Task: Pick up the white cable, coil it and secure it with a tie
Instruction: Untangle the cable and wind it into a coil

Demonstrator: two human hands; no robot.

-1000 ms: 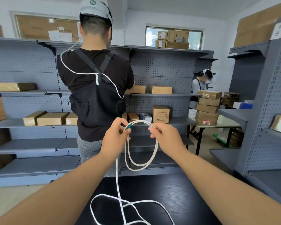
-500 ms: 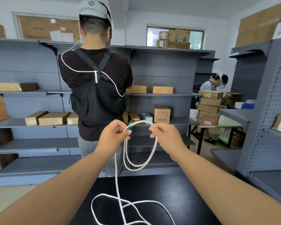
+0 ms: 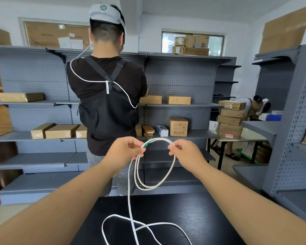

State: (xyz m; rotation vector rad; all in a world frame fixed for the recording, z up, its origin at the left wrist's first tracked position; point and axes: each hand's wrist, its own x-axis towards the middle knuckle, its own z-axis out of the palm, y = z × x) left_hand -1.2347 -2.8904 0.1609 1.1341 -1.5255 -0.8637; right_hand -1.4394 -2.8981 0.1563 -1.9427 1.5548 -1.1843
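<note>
Both my hands hold the white cable [image 3: 166, 175] up in front of me, above the black table [image 3: 193, 214]. My left hand [image 3: 125, 149] pinches the coil's left side, where a green tip [image 3: 147, 142] sticks out past my fingers. My right hand [image 3: 184, 151] pinches the coil's right side. Between them hang two loops of cable. One strand drops from my left hand to the table, where the loose rest of the cable lies in wide curves. No tie is visible.
A person in a black shirt [image 3: 108, 96] stands with their back to me just beyond the table. Grey shelving [image 3: 184, 82] with cardboard boxes fills the back wall; another grey rack [image 3: 293, 121] stands at the right. A second person [image 3: 254, 106] bends over behind stacked boxes at the far right.
My hands and the coil have barely shifted. The person at the far right has bent lower behind the stacked boxes.
</note>
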